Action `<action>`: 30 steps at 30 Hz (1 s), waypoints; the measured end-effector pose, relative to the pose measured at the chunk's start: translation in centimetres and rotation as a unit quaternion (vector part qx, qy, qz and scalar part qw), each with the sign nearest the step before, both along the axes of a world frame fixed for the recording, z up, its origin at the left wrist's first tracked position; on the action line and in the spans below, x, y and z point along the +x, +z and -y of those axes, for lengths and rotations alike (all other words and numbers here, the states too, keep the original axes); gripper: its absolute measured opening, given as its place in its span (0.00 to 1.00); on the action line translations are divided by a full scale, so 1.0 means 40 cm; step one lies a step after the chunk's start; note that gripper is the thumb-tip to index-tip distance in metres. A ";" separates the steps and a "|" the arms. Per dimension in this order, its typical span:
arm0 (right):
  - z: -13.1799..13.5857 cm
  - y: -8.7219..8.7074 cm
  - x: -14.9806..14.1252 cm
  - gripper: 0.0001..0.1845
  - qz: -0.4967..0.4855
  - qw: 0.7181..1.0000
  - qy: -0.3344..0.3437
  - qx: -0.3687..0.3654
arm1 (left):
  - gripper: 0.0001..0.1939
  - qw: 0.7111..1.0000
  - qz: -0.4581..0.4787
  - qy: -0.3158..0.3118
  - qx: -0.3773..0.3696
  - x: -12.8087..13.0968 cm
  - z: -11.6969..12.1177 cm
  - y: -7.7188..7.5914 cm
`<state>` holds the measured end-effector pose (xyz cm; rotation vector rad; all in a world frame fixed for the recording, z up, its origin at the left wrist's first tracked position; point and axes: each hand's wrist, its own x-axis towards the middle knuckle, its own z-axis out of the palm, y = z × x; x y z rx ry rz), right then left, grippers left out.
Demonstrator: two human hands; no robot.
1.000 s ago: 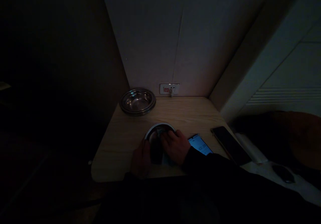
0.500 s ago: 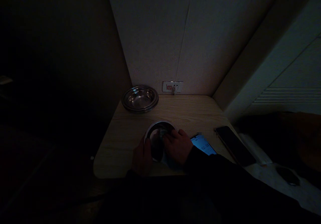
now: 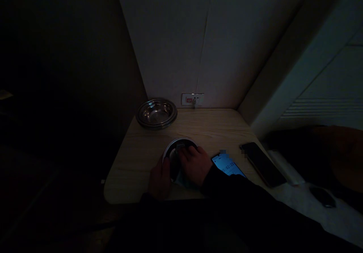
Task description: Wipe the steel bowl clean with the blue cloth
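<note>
A round metal bowl (image 3: 167, 151) sits near the front of the small wooden table. My left hand (image 3: 159, 179) grips its left side, thumb over the rim and fingers on the outside. Inside the bowl, my right hand (image 3: 195, 166) presses a pale bluish cloth (image 3: 181, 179) against the surface, fingers bent over it. Part of the cloth hangs over the near edge of the bowl. My right hand covers the bowl's right side, and dim light hides detail of the cloth.
Stacked metal bowls (image 3: 156, 114) stand at the table's (image 3: 210, 122) back left corner. A lit phone (image 3: 227, 165) lies right of my right hand, partly under the sleeve. Farther right are a dark phone (image 3: 263, 165) and a black mouse-like object (image 3: 322, 197). A socket (image 3: 193, 99) is on the wall.
My right hand with the cloth has shifted slightly left inside the bowl, uncovering more of the lit phone. My left hand keeps its hold on the rim. The view swayed a little.
</note>
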<state>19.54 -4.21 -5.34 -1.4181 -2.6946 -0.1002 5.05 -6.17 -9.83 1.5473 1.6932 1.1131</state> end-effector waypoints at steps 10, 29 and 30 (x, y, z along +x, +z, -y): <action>0.106 -0.013 -0.009 0.12 -0.074 0.993 0.048 -0.077 | 0.21 0.999 0.024 -0.025 0.013 0.007 0.009 0.012; 0.013 0.078 0.154 0.13 0.011 0.999 0.015 0.040 | 0.23 0.999 0.042 0.004 -0.007 0.008 -0.001 0.004; 0.012 0.084 0.170 0.13 -0.009 0.999 -0.007 0.049 | 0.23 0.999 0.051 0.004 -0.009 0.008 -0.001 0.005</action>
